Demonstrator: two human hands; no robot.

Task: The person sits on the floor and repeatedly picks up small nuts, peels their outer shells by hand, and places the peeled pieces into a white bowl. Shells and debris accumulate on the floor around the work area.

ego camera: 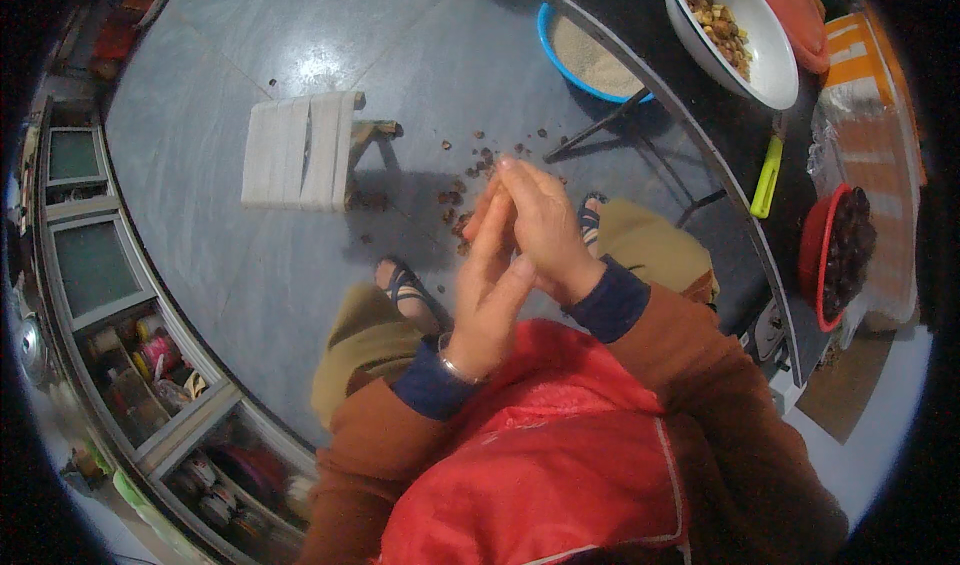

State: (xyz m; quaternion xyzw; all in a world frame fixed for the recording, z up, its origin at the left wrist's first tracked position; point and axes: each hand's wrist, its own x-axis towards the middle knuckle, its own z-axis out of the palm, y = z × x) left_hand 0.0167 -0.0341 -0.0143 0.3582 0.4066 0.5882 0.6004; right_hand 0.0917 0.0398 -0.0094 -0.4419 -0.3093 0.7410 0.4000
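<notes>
My left hand (491, 302), with a metal bangle at its wrist, is pressed against my right hand (551, 227) above my lap. The fingers of both point away from me and overlap near the tips. No object shows between them, though the space between the palms is mostly hidden. A red apron (555, 460) covers my lap. Beneath and beyond the fingers, brown shell-like bits (450, 197) lie scattered on the grey floor between my sandalled feet.
A webbed folding stool (300, 152) stands ahead. The black table (697, 122) at right holds a white bowl (772, 62) of brown and yellow pieces, a green-handled knife (767, 175) and a red bowl (814, 257) of dark pieces. A blue basin (551, 51) stands below; a glass-doored cabinet (97, 265) is left.
</notes>
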